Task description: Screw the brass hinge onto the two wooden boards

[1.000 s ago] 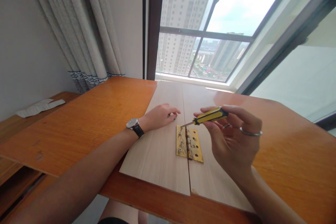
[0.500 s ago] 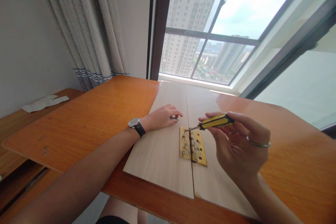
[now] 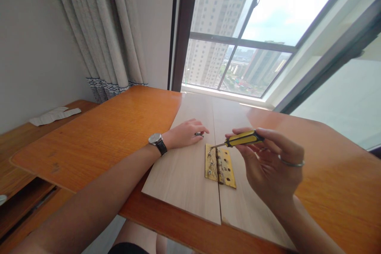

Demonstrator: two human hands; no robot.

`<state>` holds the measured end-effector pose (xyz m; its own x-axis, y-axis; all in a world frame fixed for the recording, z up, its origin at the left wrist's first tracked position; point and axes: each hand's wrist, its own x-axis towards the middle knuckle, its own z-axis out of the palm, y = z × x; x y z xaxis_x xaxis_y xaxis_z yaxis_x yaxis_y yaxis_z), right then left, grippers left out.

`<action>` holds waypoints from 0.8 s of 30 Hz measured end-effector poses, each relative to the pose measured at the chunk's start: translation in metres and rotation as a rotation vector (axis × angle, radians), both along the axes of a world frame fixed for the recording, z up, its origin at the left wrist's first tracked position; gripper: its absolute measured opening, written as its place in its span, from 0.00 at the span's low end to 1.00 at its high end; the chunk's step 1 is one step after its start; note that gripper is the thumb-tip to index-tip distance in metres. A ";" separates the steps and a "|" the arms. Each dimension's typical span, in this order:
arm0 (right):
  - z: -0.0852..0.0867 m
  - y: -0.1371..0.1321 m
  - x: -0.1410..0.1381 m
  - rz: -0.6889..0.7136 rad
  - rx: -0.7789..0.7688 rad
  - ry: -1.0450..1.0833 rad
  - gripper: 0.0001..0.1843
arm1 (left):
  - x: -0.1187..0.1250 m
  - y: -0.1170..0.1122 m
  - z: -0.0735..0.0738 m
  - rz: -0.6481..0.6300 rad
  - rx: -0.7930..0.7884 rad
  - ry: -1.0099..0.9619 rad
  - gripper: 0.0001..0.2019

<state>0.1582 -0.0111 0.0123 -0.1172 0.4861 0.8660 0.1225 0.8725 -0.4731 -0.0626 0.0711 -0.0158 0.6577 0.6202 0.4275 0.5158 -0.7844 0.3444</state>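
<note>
Parts count, one table (image 3: 113,131).
Hands: 2, left hand (image 3: 186,133) and right hand (image 3: 272,166). Screwdriver (image 3: 242,139): 1. Brass hinge (image 3: 219,165): 1. Pale boards: 2, left board (image 3: 181,174) and right board (image 3: 238,202). Watch (image 3: 156,139): 1. Ring (image 3: 290,163) on right hand: 1. Paper strip (image 3: 55,115): 1. Hinge screws too small to count.

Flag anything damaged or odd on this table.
The brass hinge across the two pale boards looks worn: its left leaf is scratched and blotchy, while the right leaf's holes look empty. Dark scuffs mark the orange tabletop at left.
</note>
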 end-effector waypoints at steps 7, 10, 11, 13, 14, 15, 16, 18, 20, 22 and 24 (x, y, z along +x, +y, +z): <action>-0.002 0.001 0.004 -0.002 0.031 -0.082 0.34 | 0.000 0.000 -0.001 0.000 0.002 0.007 0.12; -0.001 0.000 0.001 -0.044 0.020 -0.055 0.32 | 0.000 0.001 -0.001 -0.003 0.011 0.012 0.12; 0.000 -0.001 0.001 -0.052 0.022 -0.047 0.32 | 0.000 0.001 -0.001 -0.002 0.014 0.013 0.12; 0.001 -0.001 -0.001 -0.058 0.025 -0.042 0.31 | 0.000 0.001 -0.002 -0.002 0.016 0.014 0.11; 0.002 -0.001 -0.001 -0.060 0.024 -0.042 0.31 | 0.000 0.001 -0.002 -0.004 0.016 0.013 0.11; 0.002 -0.001 -0.001 -0.062 0.024 -0.042 0.31 | 0.000 0.002 -0.002 -0.007 0.016 0.014 0.11; 0.002 -0.001 -0.001 -0.061 0.024 -0.045 0.31 | 0.000 0.002 -0.002 -0.009 0.017 0.014 0.11; 0.001 0.000 -0.001 -0.056 0.026 -0.048 0.32 | 0.000 0.003 -0.003 -0.011 0.020 0.015 0.11; 0.001 0.001 -0.001 -0.045 0.031 -0.048 0.32 | 0.000 0.004 -0.004 -0.011 0.022 0.016 0.11; 0.001 0.001 -0.001 -0.040 0.032 -0.043 0.32 | 0.000 0.004 -0.004 -0.011 0.023 0.018 0.11; 0.000 0.001 -0.001 -0.044 0.034 -0.035 0.32 | -0.001 0.004 -0.004 -0.010 0.025 0.022 0.11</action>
<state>0.1575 -0.0102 0.0122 -0.1266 0.4614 0.8781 0.1775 0.8815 -0.4376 -0.0631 0.0748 -0.0197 0.6733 0.6028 0.4281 0.5149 -0.7979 0.3136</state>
